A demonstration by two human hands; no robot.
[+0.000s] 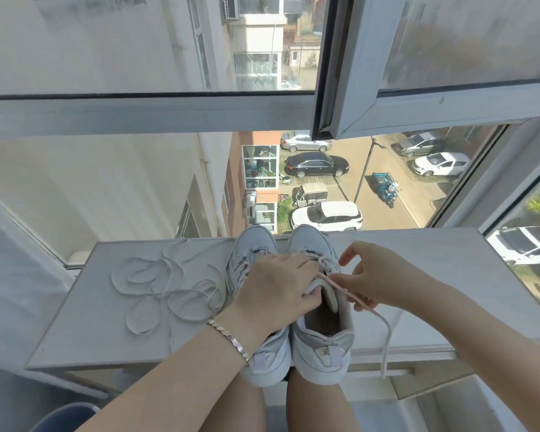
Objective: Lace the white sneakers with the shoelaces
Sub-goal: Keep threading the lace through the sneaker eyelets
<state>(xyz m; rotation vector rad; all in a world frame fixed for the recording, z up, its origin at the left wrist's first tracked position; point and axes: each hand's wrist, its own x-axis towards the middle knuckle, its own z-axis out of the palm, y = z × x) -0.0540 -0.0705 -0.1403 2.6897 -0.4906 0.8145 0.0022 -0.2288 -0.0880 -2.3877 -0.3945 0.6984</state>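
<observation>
Two white sneakers stand side by side on a white sill (402, 275), toes toward the window. My left hand (275, 285) lies over the left sneaker (250, 251) and grips the tongue of the right sneaker (325, 335). My right hand (378, 272) pinches a white shoelace (384, 328) at the right sneaker's upper eyelets; its free end trails over the sill's near edge. A few lower eyelets of that shoe are laced. A second loose shoelace (166, 288) lies in tangled loops on the sill, left of the shoes.
The window above the sill has an open sash (371, 88) swung inward at upper right. Far below outside are parked cars. My knees sit just under the sill's near edge. A blue round object (63, 416) shows at bottom left.
</observation>
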